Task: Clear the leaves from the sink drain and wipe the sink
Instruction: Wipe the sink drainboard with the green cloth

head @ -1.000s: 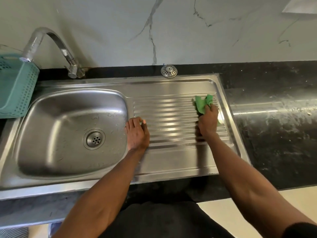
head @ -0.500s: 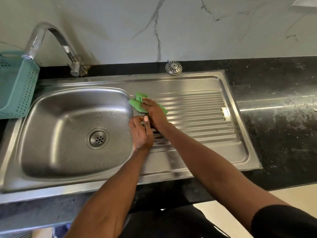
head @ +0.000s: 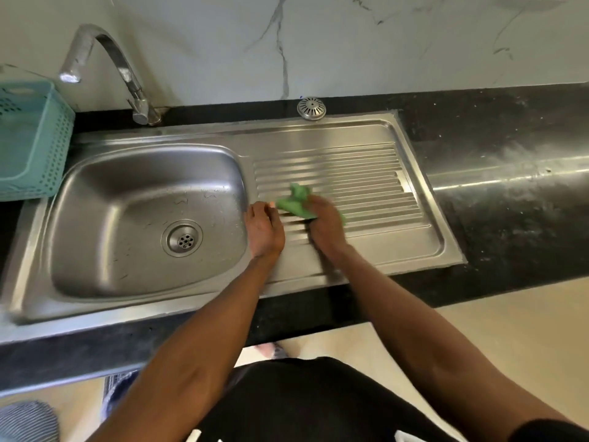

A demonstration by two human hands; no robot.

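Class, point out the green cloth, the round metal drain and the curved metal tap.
green cloth [head: 294, 202], head view, crumpled middle.
round metal drain [head: 182, 238], head view, perforated centre.
curved metal tap [head: 126, 70], head view, arched spout.

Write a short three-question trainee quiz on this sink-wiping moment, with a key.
1. True or false: leaves cover the drain.
2. Which hand presses the green cloth on the draining board? A left hand, B right hand.
3. Fill in: the loose strainer cap sits on the ___ behind the sink.

Key: 1 false; 2 B; 3 counter.
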